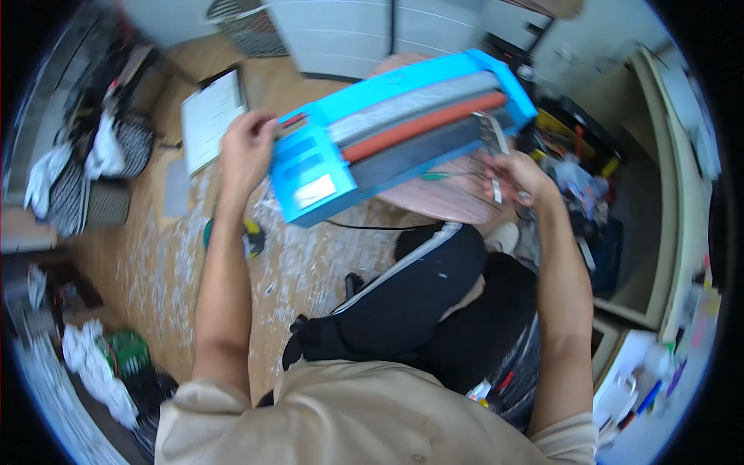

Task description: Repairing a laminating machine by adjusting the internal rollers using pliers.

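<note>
A blue roller machine (pixel 403 77) with its cover off rests tilted on a round pinkish wooden stool (pixel 457 203). Along its length run a silver-grey roller (pixel 418 105), an orange-red roller (pixel 426 125) and a dark one. My left hand (pixel 246 147) is closed at the machine's left end, thumb and fingers curled beside a small red part; what they grip is hidden. In my right hand (pixel 518 178) is a metal plier-like tool (pixel 491 136), its upper end over the right end of the rollers. A green-handled tool (pixel 435 177) lies on the stool below the machine.
White scraps litter the wooden floor (pixel 155 271). A white panel (pixel 211 116) lies to the left, near woven baskets (pixel 105 203). A black cord (pixel 372 226) runs below the machine. On the right are a cluttered box (pixel 573 155) and an open cabinet frame (pixel 659 194).
</note>
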`<action>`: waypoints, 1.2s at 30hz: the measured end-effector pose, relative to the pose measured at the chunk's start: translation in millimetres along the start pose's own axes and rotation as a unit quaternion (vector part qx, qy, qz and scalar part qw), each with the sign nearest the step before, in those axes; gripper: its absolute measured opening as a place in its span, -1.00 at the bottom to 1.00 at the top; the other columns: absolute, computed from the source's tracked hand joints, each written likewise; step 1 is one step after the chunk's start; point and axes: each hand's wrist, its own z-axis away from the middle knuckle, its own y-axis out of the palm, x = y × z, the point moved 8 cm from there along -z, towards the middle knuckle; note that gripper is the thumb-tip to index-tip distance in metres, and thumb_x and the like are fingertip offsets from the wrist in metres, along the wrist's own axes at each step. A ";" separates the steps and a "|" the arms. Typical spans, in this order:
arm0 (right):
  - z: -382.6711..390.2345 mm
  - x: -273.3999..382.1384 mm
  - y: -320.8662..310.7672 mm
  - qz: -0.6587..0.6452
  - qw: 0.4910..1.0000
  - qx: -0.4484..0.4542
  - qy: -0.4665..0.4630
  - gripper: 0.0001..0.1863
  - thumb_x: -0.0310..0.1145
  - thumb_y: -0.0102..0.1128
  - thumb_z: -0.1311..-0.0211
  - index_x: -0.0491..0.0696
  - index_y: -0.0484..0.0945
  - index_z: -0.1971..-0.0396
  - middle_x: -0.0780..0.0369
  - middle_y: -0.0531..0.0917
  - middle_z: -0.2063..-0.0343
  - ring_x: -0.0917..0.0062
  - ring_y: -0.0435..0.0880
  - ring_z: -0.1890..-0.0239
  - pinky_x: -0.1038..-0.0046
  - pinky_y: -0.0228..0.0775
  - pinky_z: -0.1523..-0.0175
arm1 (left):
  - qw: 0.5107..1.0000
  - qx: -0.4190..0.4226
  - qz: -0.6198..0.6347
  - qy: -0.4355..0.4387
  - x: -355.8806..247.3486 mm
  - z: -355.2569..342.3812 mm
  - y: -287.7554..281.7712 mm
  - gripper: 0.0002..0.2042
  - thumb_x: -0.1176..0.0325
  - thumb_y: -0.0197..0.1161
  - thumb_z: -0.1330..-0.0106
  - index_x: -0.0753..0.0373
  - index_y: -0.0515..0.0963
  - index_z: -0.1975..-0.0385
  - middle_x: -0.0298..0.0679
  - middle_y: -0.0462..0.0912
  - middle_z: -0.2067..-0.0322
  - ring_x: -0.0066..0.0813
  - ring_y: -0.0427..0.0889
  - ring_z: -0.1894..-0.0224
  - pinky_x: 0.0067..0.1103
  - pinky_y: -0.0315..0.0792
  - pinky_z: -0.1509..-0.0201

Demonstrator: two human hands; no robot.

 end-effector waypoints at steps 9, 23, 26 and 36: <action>14.3 12.9 10.4 0.018 1.000 -0.019 -0.012 -0.81 -0.38 0.13 -0.32 -0.19 0.50 0.42 0.17 0.58 0.57 0.50 0.63 0.60 0.52 0.60 0.46 | 0.990 0.103 0.045 0.083 -128.0 59.6 35.4 -0.87 0.52 0.31 -0.26 0.31 0.67 0.22 -0.25 0.66 0.30 -0.44 0.58 0.31 -0.54 0.47 0.19; 3.5 8.0 5.6 0.027 0.999 -0.007 -0.029 -0.86 -0.45 0.13 -0.21 -0.23 0.50 0.44 0.16 0.55 0.59 0.51 0.58 0.65 0.49 0.55 0.62 | 0.987 0.070 -0.145 -0.032 -18.7 72.4 9.8 -0.59 0.29 0.27 -0.40 0.36 0.53 -0.17 0.03 0.49 -0.21 -0.13 0.52 -0.20 -0.35 0.47 -0.21; 10.6 10.6 7.2 0.058 0.998 -0.010 0.001 -0.86 -0.45 0.11 -0.21 -0.23 0.50 0.45 0.16 0.55 0.59 0.52 0.55 0.68 0.54 0.51 0.66 | 0.974 0.003 -0.228 0.009 -58.6 67.3 3.3 -0.62 0.30 0.25 -0.41 0.39 0.55 -0.13 0.04 0.49 -0.20 -0.13 0.54 -0.18 -0.34 0.48 -0.19; 18.1 19.2 22.2 0.019 0.996 -0.017 -0.082 -0.57 -0.07 0.01 -0.47 -0.22 0.40 0.11 0.18 0.55 0.47 0.53 0.55 0.55 0.50 0.45 0.54 | 0.639 0.400 0.539 -0.375 -188.1 114.1 263.6 -0.49 0.01 0.19 -0.48 0.22 0.36 -0.26 -0.19 0.56 0.05 -0.33 0.58 0.02 -0.37 0.49 -0.08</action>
